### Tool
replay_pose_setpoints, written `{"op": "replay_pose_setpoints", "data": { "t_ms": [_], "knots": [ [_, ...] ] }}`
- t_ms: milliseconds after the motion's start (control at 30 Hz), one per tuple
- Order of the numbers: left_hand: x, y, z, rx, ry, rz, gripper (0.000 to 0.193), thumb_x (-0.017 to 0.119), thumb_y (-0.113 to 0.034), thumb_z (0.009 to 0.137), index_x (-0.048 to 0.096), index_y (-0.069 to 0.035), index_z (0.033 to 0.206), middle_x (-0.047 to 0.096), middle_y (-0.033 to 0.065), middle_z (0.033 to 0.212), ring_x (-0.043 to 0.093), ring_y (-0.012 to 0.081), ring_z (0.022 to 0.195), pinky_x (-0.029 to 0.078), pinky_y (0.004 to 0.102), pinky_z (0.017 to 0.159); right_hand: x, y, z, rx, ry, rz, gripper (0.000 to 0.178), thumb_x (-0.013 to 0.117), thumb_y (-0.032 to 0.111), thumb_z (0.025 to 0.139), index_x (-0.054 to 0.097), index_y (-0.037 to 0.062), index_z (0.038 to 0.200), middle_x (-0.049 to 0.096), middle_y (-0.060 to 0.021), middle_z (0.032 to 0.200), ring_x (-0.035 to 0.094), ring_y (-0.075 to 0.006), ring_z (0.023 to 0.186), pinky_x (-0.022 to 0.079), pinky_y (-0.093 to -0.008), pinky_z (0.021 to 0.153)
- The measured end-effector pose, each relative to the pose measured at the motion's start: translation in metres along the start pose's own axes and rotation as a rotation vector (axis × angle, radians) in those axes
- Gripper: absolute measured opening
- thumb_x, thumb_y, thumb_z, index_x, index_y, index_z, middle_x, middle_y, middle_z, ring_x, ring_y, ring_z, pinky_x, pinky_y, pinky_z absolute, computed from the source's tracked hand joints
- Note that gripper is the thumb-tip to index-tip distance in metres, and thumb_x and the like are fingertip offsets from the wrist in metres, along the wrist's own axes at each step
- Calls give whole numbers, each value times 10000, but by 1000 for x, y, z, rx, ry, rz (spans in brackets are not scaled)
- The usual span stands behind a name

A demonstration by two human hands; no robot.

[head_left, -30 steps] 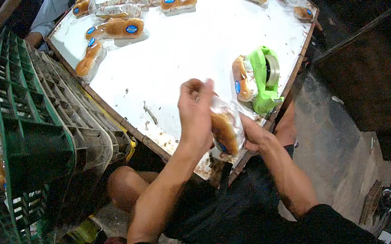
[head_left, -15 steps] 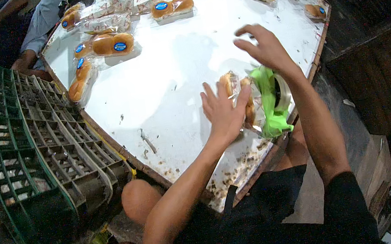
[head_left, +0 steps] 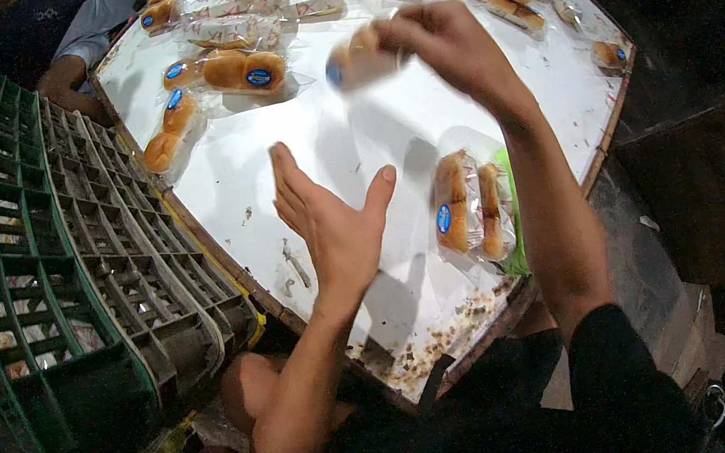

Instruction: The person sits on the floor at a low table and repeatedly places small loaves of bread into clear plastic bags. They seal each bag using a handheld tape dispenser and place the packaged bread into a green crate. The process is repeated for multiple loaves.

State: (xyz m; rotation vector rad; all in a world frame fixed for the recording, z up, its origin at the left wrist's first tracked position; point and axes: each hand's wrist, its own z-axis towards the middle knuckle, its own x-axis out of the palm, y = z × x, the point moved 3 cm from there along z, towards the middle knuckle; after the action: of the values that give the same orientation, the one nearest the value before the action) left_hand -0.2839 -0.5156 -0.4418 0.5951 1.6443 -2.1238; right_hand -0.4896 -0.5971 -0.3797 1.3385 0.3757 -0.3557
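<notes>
Right hand point(head_left: 448, 43) pinches a blurry bagged bun point(head_left: 357, 58) over the far side of the white table point(head_left: 352, 154); left hand point(head_left: 329, 222) hovers open, empty. Looks light and squishy, so grab the wrapper's edge.

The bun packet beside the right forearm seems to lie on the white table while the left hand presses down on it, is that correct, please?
Not quite. The bun packet does lie on the white table, but the left hand is not on it: the head view shows that hand open, beside the packet and apart from it.
</notes>
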Motion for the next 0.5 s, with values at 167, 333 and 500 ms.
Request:
{"op": "replay_pose_setpoints", "data": {
  "t_ms": [167,333,500],
  "knots": [
    [-10,-28,-10,-147,332,-602,712,759,-321,808,347,55,1251,509,233,1221,515,275,1156,412,354,984,32,90,-128,-331,-514,-179,403,663,186,863,535,-15,1188,544,-194,1223,542,-288,1113,437,-373,943],
    [-11,-36,-42,-253,307,-688,645,202,-586,1002,438,-6,1154,535,151,1094,526,232,1048,404,370,970,92,55,-213,176,-561,343,676,644,230,907,279,-20,1418,449,-191,1297,478,-263,1192,433,-369,975],
    [-32,-48,-78,53,132,-770,319,456,-361,1018,406,-48,1048,517,67,919,516,125,796,453,272,764,83,88,-241,122,-545,517,181,557,157,960,560,13,1068,558,-47,952,523,-156,930,438,-311,837]
  ]
}}
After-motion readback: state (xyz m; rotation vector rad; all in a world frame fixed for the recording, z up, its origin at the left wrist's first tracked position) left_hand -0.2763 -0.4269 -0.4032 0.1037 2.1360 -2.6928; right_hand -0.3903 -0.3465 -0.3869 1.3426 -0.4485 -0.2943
